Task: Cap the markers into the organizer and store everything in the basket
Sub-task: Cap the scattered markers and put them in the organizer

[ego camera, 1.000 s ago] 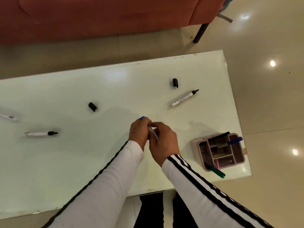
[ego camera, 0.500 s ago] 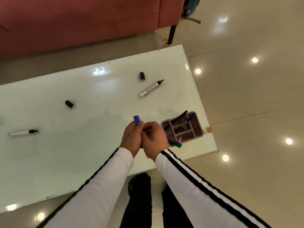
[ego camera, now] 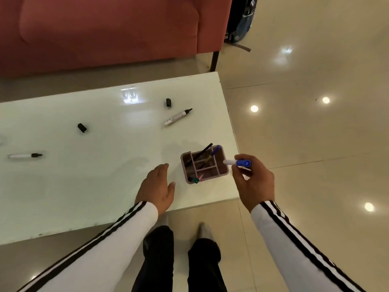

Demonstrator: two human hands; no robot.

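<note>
My right hand (ego camera: 253, 182) grips a capped blue marker (ego camera: 237, 162), held level just right of the pink organizer (ego camera: 223, 172). The organizer stands near the table's right front corner and holds several pens and markers in its compartments. My left hand (ego camera: 157, 186) hovers open over the table, left of the organizer. Two uncapped black markers lie on the table, one at the back right (ego camera: 177, 117) and one at the far left (ego camera: 24, 155). Two loose black caps rest apart, one near the back-right marker (ego camera: 168, 102) and one at left centre (ego camera: 82, 127). No basket is in view.
The white glossy table (ego camera: 94, 165) ends at its right edge just past the organizer. A red sofa (ego camera: 105, 28) stands behind the table, with a dark bag (ego camera: 240, 20) on the tiled floor beside it. My legs stand at the front edge.
My hands, pressed together on the blue marker, have separated. The right hand carried the capped marker right to beside the organizer; the left hand let go and opened.
</note>
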